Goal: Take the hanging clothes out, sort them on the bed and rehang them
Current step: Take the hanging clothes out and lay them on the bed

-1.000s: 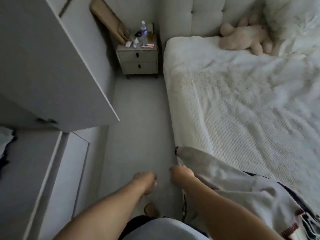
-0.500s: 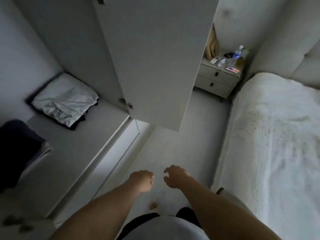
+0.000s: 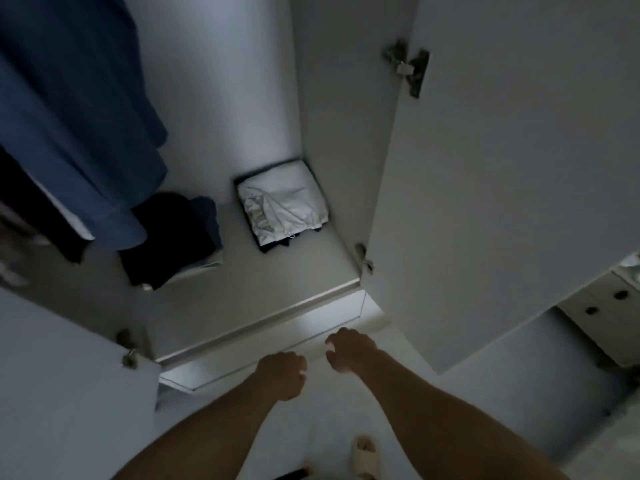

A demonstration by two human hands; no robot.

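**Return to Wardrobe: Both Hands Free, Next Garment Pending**

The open wardrobe (image 3: pixel 221 98) now fills the view; a second ago the bed and a grey garment at its edge did. The view has turned from bed to wardrobe. Judgement: one garment is delivered to the bed and the removal step resumes.

The right wardrobe door (image 3: pixel 519 168) stands open, hinges visible on its inner edge. Beyond its lower corner, part of a nightstand (image 3: pixel 602 306) shows.

The task items remain inside. A blue hanging garment (image 3: pixel 69 116) occupies the upper left, with darker hanging clothes (image 3: pixel 34 202) beside it; the rail and hangers are out of frame. On the wardrobe floor lie a dark folded stack (image 3: pixel 169 237) and, well apart to its right, a white folded stack (image 3: pixel 284 202) against the side panel.

The left hand (image 3: pixel 282 374) is loosely curled and holds nothing. The right hand (image 3: pixel 349 349) has its fingers half bent, also holding nothing. Both hang low in front of the wardrobe base, well apart from the hanging clothes.

Judgement: the next reach goes up and left toward the blue garment. The sorting and rehanging steps are not yet begun.
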